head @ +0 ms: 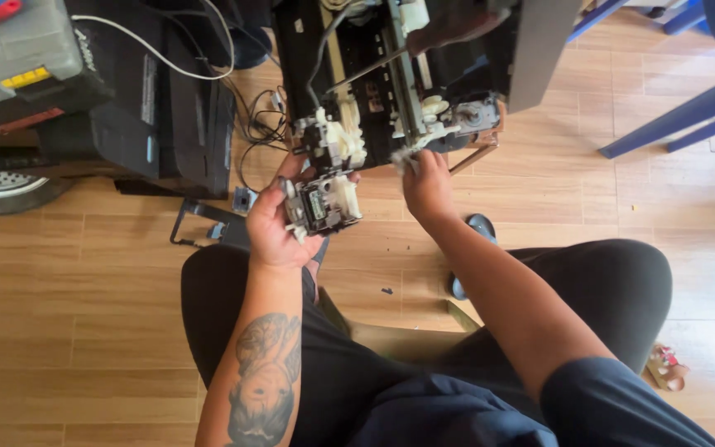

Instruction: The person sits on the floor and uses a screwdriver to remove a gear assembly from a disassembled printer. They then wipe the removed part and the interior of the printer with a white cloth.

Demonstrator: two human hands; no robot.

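Observation:
An opened printer [399,74] with bare black and white inner parts stands on the wooden floor in front of me. My left hand [271,223] holds a small black and white mechanism block [322,203], lifted just below the printer's front. My right hand [426,186] pinches a crumpled whitish cloth or tissue [403,157] and presses it against the white gears at the printer's lower edge. I sit low with my knees spread on either side.
Black printer bodies [159,108] and a grey toolbox [18,50] stand at the left, with a tyre [2,186] below them. Cables [258,124] trail on the floor. Blue chair legs [680,116] are at the right. A small wooden stool [399,335] is under me.

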